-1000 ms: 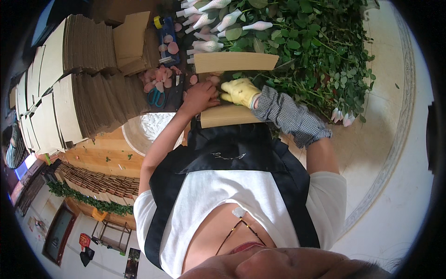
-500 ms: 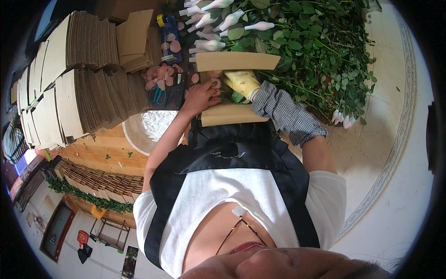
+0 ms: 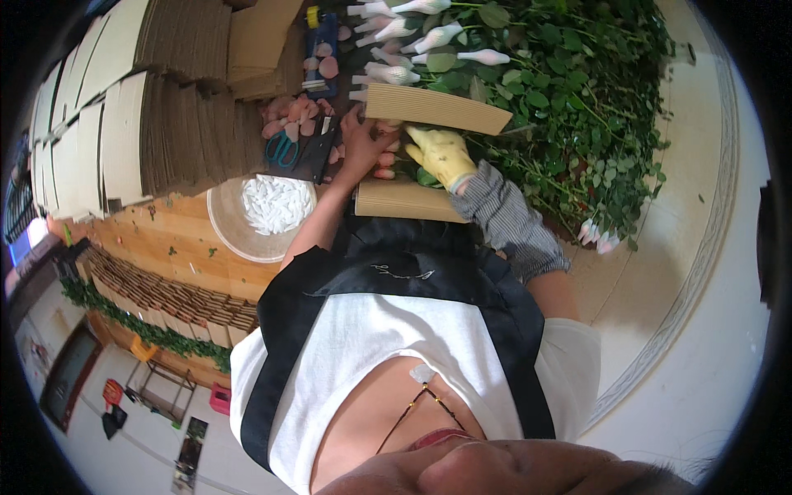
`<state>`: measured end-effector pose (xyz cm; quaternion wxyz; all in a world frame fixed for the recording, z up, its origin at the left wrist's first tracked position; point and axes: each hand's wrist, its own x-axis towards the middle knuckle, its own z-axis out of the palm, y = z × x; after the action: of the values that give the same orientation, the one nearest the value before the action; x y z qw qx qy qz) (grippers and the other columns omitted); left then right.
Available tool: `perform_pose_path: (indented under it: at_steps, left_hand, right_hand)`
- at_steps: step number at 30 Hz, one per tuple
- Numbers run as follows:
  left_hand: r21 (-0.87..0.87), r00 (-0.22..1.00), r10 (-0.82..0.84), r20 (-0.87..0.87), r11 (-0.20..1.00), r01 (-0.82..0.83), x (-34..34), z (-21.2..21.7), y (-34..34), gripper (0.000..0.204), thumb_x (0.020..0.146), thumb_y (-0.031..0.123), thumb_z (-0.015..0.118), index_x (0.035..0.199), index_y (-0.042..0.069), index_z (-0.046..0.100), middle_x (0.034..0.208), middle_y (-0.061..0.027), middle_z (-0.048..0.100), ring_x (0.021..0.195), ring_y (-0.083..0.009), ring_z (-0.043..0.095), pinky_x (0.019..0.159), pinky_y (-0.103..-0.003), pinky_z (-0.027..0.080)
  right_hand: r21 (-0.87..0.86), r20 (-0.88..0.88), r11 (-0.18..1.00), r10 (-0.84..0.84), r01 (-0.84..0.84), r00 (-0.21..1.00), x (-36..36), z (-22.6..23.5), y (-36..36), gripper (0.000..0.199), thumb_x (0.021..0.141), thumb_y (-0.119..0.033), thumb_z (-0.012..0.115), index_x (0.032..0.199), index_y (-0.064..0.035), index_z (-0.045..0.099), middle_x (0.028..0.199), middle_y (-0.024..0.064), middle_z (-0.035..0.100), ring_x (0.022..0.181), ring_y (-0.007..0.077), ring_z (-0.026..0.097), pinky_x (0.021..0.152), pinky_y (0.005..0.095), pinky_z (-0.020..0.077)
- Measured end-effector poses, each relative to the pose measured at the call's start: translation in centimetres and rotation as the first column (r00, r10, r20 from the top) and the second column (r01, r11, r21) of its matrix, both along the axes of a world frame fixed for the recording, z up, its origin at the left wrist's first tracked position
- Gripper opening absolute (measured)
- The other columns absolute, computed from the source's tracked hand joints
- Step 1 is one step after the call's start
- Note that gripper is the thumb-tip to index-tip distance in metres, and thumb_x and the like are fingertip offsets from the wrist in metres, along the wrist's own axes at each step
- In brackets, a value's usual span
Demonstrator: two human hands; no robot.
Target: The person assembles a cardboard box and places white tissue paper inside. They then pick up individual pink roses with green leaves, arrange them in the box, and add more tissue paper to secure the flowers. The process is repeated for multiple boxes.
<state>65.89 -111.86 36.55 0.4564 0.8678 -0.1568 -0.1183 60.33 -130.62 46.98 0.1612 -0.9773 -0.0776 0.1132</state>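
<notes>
Pink rose heads [image 3: 385, 160] lie in a row between two corrugated cardboard flaps, an upper flap [image 3: 437, 108] and a lower flap [image 3: 408, 203] close to my apron. My bare left hand [image 3: 361, 142] reaches in from the left, with its fingers bent around a rose head at the top of the row. On my right hand [image 3: 441, 157] is a yellow glove. Its thumb and fingers are apart, just right of the heads, with nothing visible between them. Green leaves [image 3: 426, 177] show below the glove; the stems beneath it are mostly hidden.
White-netted rosebuds [image 3: 392, 74] and a leafy heap of stems [image 3: 569, 107] lie beyond and to the right. At left are cardboard stacks [image 3: 186, 140], loose petals [image 3: 290, 115], blue-green scissors [image 3: 282, 149] and a bowl [image 3: 227, 224] of white sleeves.
My left hand has moved up along the rose heads, uncovering the lower ones. The gloved fingers have spread apart. The whole view has shifted slightly.
</notes>
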Motion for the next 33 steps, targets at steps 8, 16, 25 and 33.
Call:
perform_pose_path:
  at_steps: [8, 16, 25, 33]
  left_hand:
    - [0.002, 1.000, 0.020, -0.018, 1.000, -0.020, -0.7, 1.4, 0.3, 0.041, 0.077, 0.033, 0.080, 0.111, 0.010, 0.074, 0.147, -0.0238, 0.043, 0.136, -0.0435, 0.039, 0.115, -0.050, 0.030]
    - [0.017, 1.000, 0.017, -0.006, 1.000, -0.017, -0.9, 2.1, 0.4, 0.041, 0.080, 0.034, 0.077, 0.113, 0.009, 0.073, 0.148, -0.0236, 0.043, 0.136, -0.0431, 0.039, 0.113, -0.048, 0.034]
    - [-0.010, 0.950, 0.170, -0.260, 0.984, -0.179, 2.0, 7.7, 5.1, 0.031, 0.098, 0.029, 0.057, 0.106, 0.001, 0.069, 0.097, -0.0177, 0.071, 0.086, -0.0341, 0.071, 0.076, -0.042, 0.057]
    - [-0.187, 0.692, -0.155, -0.705, 0.982, 0.030, -0.7, 3.7, 0.3, 0.029, 0.100, 0.024, 0.047, 0.108, -0.001, 0.060, 0.084, -0.0103, 0.065, 0.072, -0.0200, 0.066, 0.061, -0.036, 0.060]
  right_hand:
    - [0.298, 0.237, 0.954, -0.048, -0.026, 0.970, 0.5, -3.9, -1.3, 0.041, 0.085, -0.021, 0.071, 0.126, -0.0149, 0.066, 0.118, 0.0115, 0.067, 0.109, 0.0359, 0.061, 0.094, 0.0474, 0.0488]
    - [0.056, 0.314, 0.998, 0.020, -0.039, 0.949, 2.0, -1.0, 1.2, 0.043, 0.082, -0.015, 0.069, 0.125, -0.0138, 0.065, 0.119, 0.0139, 0.066, 0.110, 0.0358, 0.062, 0.092, 0.0475, 0.0500]
    - [0.513, 0.037, 0.847, -0.182, 0.138, 0.983, 1.7, -1.9, 1.9, 0.038, 0.083, -0.011, 0.066, 0.122, -0.0103, 0.065, 0.113, 0.0166, 0.068, 0.102, 0.0374, 0.065, 0.088, 0.0463, 0.0528]
    - [0.421, 0.168, 0.905, -0.013, -0.060, 0.986, 0.7, 5.4, 0.6, 0.042, 0.089, -0.014, 0.069, 0.130, -0.0040, 0.062, 0.127, 0.0181, 0.064, 0.117, 0.0372, 0.061, 0.100, 0.0436, 0.0483]
